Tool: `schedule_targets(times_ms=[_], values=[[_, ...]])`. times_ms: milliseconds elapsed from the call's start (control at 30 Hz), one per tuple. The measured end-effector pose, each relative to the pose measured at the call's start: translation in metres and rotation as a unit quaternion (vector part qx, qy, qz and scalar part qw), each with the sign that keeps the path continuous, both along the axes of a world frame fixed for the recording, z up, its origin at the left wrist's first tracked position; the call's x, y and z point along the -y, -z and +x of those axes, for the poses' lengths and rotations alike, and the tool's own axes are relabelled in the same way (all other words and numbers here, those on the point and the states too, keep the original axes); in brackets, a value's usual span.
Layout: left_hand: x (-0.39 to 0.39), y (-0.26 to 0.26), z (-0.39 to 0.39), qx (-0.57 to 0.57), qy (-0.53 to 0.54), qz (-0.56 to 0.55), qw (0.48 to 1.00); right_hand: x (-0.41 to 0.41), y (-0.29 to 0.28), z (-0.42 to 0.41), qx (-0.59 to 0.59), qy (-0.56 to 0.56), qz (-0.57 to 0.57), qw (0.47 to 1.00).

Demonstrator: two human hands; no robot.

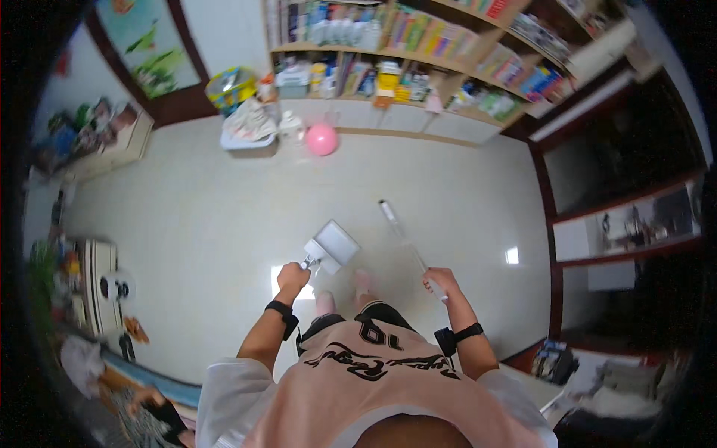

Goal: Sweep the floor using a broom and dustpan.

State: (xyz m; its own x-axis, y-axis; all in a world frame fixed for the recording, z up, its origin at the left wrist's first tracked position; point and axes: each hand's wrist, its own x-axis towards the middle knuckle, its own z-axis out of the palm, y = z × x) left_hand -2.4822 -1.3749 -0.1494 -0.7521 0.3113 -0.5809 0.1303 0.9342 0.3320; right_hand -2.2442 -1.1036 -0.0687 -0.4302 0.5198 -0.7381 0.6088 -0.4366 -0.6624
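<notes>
My left hand (293, 278) is closed around the handle of a pale grey dustpan (338, 242), whose flat pan lies ahead of my fist, above the floor or on it; I cannot tell which. My right hand (441, 280) grips the white lower end of a long, slim stick (392, 217). It slants forward and left, with a thicker white and grey section and a dark tip at the far end. The middle of the stick looks blurred. My feet stand on the tiles between both hands.
Glossy pale tiles (224, 213) surround me. A pink ball (321, 139), a lidded storage bin (249, 143) and a bookshelf (392, 117) line the far side. Dark-framed glass doors (552, 235) stand right. At lower left a person (147, 411) is beside a blue-edged bed (151, 372).
</notes>
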Motion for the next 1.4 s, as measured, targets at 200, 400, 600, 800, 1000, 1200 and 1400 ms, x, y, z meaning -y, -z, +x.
schedule_targets(times_ms=[200,400,600,800,1000,1200,1400], values=[[0.050,0.008,0.012,-0.017,-0.150,-0.024,0.988,-0.038,0.064,-0.054,-0.033,-0.003,-0.021,0.999],[0.091,-0.003,0.017,-0.028,-0.251,-0.086,0.964,-0.072,0.129,-0.113,-0.050,-0.037,-0.061,0.996],[0.119,-0.017,0.035,-0.018,-0.327,-0.117,0.937,-0.053,0.162,-0.168,0.011,-0.105,-0.118,0.987],[0.165,0.006,0.058,-0.018,-0.403,-0.117,0.907,0.005,0.159,-0.222,0.150,-0.153,-0.032,0.976],[0.217,0.020,0.076,0.008,-0.458,-0.117,0.881,0.065,0.130,-0.259,0.076,-0.219,-0.085,0.969],[0.258,0.027,0.080,0.042,-0.463,-0.119,0.877,0.110,0.153,-0.292,0.070,-0.350,-0.071,0.931],[0.265,0.035,0.086,0.065,-0.464,-0.104,0.877,0.155,0.152,-0.333,0.050,-0.390,-0.099,0.914]])
